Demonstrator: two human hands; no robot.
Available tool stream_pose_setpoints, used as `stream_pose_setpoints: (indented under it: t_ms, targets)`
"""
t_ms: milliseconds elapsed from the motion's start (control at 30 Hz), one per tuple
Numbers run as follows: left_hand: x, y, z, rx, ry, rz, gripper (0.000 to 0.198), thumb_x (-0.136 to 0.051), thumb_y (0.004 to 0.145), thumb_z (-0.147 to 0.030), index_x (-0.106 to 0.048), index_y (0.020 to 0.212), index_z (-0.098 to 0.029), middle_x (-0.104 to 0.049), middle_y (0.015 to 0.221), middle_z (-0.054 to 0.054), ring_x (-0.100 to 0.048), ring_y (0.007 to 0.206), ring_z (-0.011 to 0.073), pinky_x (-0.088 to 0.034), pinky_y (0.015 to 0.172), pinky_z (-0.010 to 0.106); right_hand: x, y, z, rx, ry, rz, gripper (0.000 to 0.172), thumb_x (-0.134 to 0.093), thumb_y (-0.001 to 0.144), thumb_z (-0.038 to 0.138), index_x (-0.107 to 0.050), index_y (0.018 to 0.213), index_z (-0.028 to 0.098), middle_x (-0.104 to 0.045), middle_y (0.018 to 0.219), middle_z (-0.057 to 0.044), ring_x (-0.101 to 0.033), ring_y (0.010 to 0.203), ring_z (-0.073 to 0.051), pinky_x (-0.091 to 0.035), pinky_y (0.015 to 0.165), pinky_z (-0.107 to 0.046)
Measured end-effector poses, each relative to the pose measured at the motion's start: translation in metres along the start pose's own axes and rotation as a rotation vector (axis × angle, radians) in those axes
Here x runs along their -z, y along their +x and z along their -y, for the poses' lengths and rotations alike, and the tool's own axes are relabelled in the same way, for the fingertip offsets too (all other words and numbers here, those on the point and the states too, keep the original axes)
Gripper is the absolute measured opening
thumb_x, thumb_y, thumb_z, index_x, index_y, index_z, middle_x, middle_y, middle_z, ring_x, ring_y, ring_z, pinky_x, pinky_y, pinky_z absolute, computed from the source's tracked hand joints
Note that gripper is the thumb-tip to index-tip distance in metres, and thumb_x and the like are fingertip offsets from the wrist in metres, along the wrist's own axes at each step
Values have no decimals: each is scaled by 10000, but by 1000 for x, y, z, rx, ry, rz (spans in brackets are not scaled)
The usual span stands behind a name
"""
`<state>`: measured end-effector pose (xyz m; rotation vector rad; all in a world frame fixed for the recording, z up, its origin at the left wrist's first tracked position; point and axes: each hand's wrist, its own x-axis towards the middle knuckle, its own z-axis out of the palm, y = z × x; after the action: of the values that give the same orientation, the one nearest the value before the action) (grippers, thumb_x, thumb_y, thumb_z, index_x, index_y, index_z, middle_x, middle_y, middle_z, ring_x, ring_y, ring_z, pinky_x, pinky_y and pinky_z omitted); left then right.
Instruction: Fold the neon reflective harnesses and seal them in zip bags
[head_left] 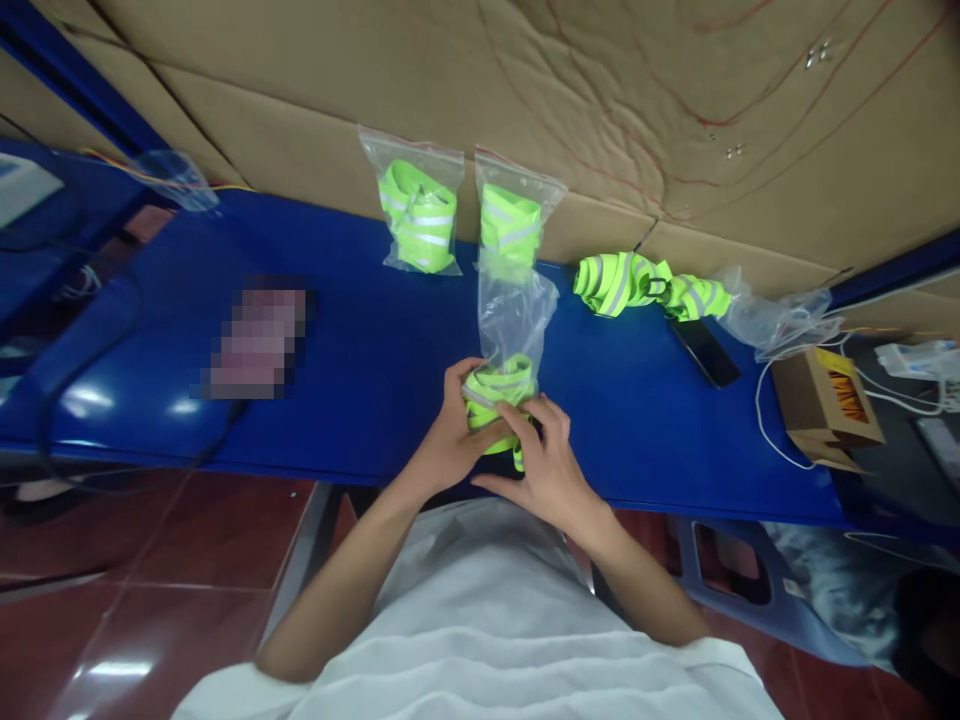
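Observation:
A rolled neon-yellow reflective strap with grey bands sits between my two hands at the near side of the blue table. My left hand is closed round its left side, thumb across the front. On the right, the bent fingers of my right hand press on the roll, with the thumb held lower. A clear plastic bag reaches from the roll toward the back; whether the roll is inside it I cannot tell. A loose end of strap hangs below my fingers.
Behind stand two zip bags with similar straps, a left bag and a right bag. Loose strap rolls, a black phone, clear bags and a cardboard box lie rightward. A blurred pinkish item is left.

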<state>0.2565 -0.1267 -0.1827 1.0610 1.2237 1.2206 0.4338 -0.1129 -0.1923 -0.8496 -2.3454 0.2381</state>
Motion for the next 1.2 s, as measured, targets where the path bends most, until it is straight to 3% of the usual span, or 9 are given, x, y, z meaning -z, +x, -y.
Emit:
stream_pose_setpoints:
  t_ms: [200, 333, 467, 567, 633, 733, 867, 1033, 1200]
  targets:
    - [-8, -12, -6, 225, -315, 63, 682, -486, 1038, -631, -224, 1605, -356, -491, 1587, 103, -674, 1224, 248, -606, 701, 257, -5, 4, 0, 6, -74, -52, 630, -740, 951, 261, -451, 1509, 213, -387, 1401, -191, -378, 1418, -389, -485, 1148, -594]
    - [-14, -20, -10, 152, -283, 128, 699, -285, 1082, -654, -131, 1698, -361, -330, 1731, 60, -524, 1476, 271, -620, 995, 360, 2, 3, -7, 9, -68, -90, 560, -697, 983, 317, -486, 1501, 290, -323, 1516, -173, -321, 1499, -413, -438, 1183, -638]
    - [-22, -33, -7, -79, 133, 104, 629, -345, 1125, -486, -203, 1705, -287, -346, 1726, 88, -439, 1545, 253, -493, 1192, 406, 11, 6, -14, -140, 66, -173, 470, -622, 1013, 324, -543, 1476, 289, -435, 1526, -156, -441, 1449, -368, -464, 1160, -602]
    - [-18, -38, -8, -432, 634, -44, 528, -459, 1111, -318, -406, 1629, -234, -664, 1423, 140, -653, 1294, 240, -548, 1075, 397, 18, 9, -20, -296, 313, -239, 357, -556, 1047, 330, -621, 1392, 266, -604, 1397, -130, -585, 1335, -301, -526, 1113, -509]
    - [-9, -34, -16, -678, 918, -137, 479, -599, 1058, -316, -538, 1528, -245, -724, 1231, 131, -697, 1144, 251, -555, 1009, 408, 22, 8, -26, -462, 521, -240, 336, -535, 1068, 394, -649, 1346, 244, -674, 1333, -113, -662, 1236, -271, -573, 1051, -448]
    - [10, -18, -35, -918, 1255, -124, 666, -779, 938, -419, -526, 1529, -243, -638, 1411, 185, -596, 1346, 348, -440, 1162, 541, 28, 6, -31, -646, 761, -159, 381, -538, 1066, 501, -650, 1313, 233, -724, 1246, -88, -724, 1087, -249, -622, 937, -406]
    - [21, 9, -54, -952, 1467, 172, 867, -775, 932, -334, -321, 1638, -117, -526, 1575, 211, -455, 1505, 368, -165, 1309, 652, 35, 10, -29, -592, 725, -113, 428, -570, 1062, 476, -547, 1438, 272, -726, 1208, -69, -720, 1082, -235, -628, 906, -390]
    - [16, 22, -47, -872, 1495, 231, 850, -728, 927, -304, -311, 1626, -57, -630, 1445, 224, -640, 1280, 359, -450, 1143, 536, 35, 20, -20, -348, 441, -214, 310, -502, 1100, 306, -591, 1396, 281, -616, 1448, -90, -571, 1391, -230, -501, 1149, -427]
    - [13, 22, -40, -841, 1493, 233, 885, -740, 914, -292, -282, 1631, -49, -616, 1454, 242, -637, 1276, 371, -480, 1073, 495, 26, 19, -12, -346, 293, -264, 224, -455, 1102, 247, -634, 1236, 248, -655, 1268, -106, -597, 1325, -228, -534, 1080, -437]
